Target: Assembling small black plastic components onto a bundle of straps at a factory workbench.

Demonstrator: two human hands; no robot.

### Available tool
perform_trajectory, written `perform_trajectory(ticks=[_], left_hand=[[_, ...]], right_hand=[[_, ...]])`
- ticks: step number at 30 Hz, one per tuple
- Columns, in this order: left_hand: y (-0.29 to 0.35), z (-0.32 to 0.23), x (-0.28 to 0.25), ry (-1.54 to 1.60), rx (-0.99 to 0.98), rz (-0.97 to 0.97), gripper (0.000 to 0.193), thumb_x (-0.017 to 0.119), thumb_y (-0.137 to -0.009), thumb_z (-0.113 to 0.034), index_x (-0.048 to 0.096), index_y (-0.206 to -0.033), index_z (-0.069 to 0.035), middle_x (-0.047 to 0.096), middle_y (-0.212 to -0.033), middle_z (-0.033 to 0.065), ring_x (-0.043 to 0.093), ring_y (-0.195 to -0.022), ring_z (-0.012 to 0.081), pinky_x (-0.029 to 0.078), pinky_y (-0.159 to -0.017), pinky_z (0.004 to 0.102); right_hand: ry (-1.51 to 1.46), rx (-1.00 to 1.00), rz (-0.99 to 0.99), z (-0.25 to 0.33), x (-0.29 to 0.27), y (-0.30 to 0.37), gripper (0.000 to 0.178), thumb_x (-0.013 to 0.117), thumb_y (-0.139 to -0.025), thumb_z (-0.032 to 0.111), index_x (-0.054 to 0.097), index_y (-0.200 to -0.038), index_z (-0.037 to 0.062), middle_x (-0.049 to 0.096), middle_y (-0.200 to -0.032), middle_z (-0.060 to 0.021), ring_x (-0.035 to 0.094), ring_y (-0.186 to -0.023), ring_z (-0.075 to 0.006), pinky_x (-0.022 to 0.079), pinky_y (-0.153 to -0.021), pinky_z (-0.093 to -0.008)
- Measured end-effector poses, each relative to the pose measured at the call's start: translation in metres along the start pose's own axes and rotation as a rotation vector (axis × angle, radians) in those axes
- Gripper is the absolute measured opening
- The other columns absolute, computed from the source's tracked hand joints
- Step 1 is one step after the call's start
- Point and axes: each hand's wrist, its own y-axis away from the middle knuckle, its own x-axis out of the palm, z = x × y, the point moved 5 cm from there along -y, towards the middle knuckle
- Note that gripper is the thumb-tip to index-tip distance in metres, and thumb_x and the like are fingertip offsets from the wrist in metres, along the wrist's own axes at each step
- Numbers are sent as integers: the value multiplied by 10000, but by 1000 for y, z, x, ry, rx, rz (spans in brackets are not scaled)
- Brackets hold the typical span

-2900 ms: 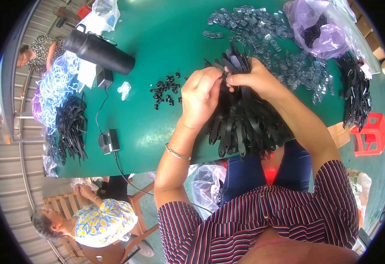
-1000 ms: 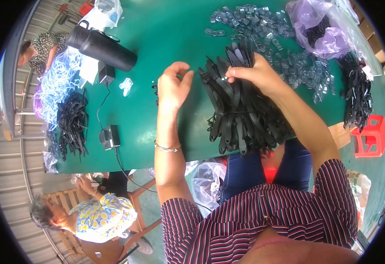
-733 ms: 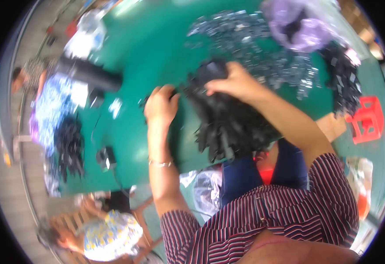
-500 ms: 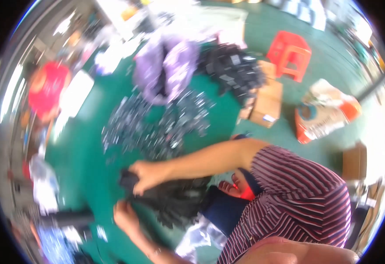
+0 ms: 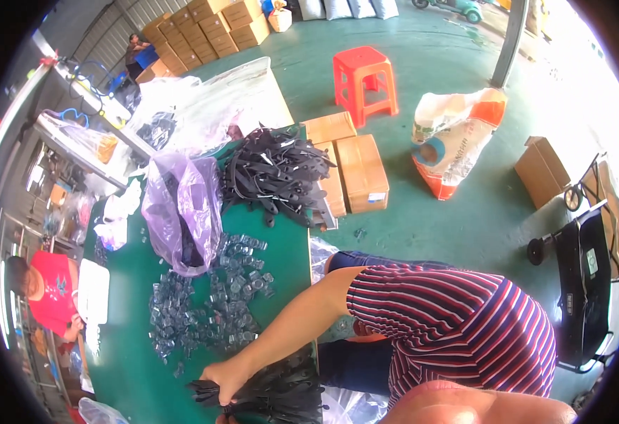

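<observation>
1. right hand (image 5: 226,379) is closed around the black straps (image 5: 285,396), lower middle of the frame; short ends poke out left, the bulk fans right; long axis runs roughly sideways
2. left hand (image 5: 223,420) is just a sliver at the bottom edge, below the right; can't tell its grip; right's clearly nearer the clips (image 5: 235,300) above

Bright overall, white glare at two o'clock burning out the far edge of the floor (image 5: 465,226); the bag (image 5: 203,205) shines at nine, the straps (image 5: 281,396) darken at six, a pale rail (image 5: 23,102) bows near ten
</observation>
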Motion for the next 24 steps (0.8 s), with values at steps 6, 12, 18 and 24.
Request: perform_trajectory(ticks=[6, 12, 18, 24], left_hand=[[-2, 20, 6, 210, 93, -228, 158, 581, -746, 36, 569, -898, 74, 599, -728, 160, 572, -640, 215, 473, -621, 316], [-3, 25, 10, 891, -202, -178, 203, 616, -786, -10, 560, -980, 17, 603, -895, 65, 567, -726, 104, 458, -598, 209], [4, 7, 5, 1165, -191, -178, 246, 620, -796, -32, 573, -1028, 34, 613, -945, 102, 601, -776, 153, 493, -666, 240], [-2, 2, 27, 1564, -261, -69, 179, 576, -826, -16, 589, -996, 39, 624, -944, 123, 628, -789, 191, 522, -699, 264]], right_hand=[[-2, -26, -56, 6, -5, 5, 236, 626, -593, -21, 546, -814, -41, 591, -630, -76, 572, -496, -131, 458, -464, -281], [90, 35, -7, -3, -9, 4, 297, 626, -670, 50, 549, -941, -45, 600, -713, -72, 574, -589, -120, 473, -545, -258], [88, 131, -32, 4, -3, 6, 293, 656, -698, 49, 558, -962, -31, 609, -767, -63, 586, -634, -124, 498, -584, -264], [95, 93, -61, 7, -8, 7, 222, 634, -695, 31, 587, -910, -1, 613, -778, -55, 575, -639, -113, 475, -586, -246]])
